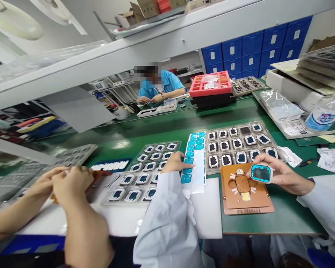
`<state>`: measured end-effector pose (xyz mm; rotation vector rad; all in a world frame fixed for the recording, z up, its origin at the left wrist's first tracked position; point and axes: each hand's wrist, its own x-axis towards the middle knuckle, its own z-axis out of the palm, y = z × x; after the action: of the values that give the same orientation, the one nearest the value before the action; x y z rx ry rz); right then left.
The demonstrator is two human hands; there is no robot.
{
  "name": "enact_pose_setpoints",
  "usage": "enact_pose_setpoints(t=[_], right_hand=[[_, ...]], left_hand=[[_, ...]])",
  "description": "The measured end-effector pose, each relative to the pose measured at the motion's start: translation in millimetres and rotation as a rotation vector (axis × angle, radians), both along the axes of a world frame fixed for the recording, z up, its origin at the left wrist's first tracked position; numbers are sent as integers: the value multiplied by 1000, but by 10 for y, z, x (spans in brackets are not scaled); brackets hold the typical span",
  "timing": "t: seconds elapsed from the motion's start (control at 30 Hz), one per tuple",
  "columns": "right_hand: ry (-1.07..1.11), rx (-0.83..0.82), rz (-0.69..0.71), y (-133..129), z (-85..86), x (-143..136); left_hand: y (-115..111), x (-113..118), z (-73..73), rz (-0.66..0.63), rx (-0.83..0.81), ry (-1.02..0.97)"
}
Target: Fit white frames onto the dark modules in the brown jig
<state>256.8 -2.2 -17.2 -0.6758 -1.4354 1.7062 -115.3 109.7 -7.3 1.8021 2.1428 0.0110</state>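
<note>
My right hand (pixel 283 175) grips a small rounded-rectangular casing (pixel 261 173) with a bright blue border and a dark middle, tilted toward me. Just below and left of it lies a brown fixture plate (pixel 230 203) with a shaped recess and several pale tabs. My left hand (pixel 173 162) is at the left edge of a white sheet of blue stickers (pixel 198 175), its thumb and fingers closing on that edge. Blue rounded pieces run along the sheet's left side; much of its right part is bare backing. White foam (pixel 212 208) lies partly under the sheet.
Clear trays of casings stand right (pixel 209 169) and left (pixel 123 199) of the sheet. A co-worker's hands (pixel 72 182) work at the left; another person (pixel 159 85) sits opposite. A pump bottle (pixel 324 115), a red tray (pixel 210 83) and white scraps (pixel 327 159) lie around.
</note>
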Motion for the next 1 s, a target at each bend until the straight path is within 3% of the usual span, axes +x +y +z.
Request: enact_pose_setpoints(t=[0.3, 0.67, 1.0], right_hand=[[-17, 47, 40, 7, 7, 1], [11, -12, 10, 46, 47, 24], [-10, -10, -123, 73, 88, 17]], left_hand=[[23, 16, -36, 58, -15, -30], [44, 77, 6, 106, 7, 43], [-152, 344, 54, 12, 134, 45]])
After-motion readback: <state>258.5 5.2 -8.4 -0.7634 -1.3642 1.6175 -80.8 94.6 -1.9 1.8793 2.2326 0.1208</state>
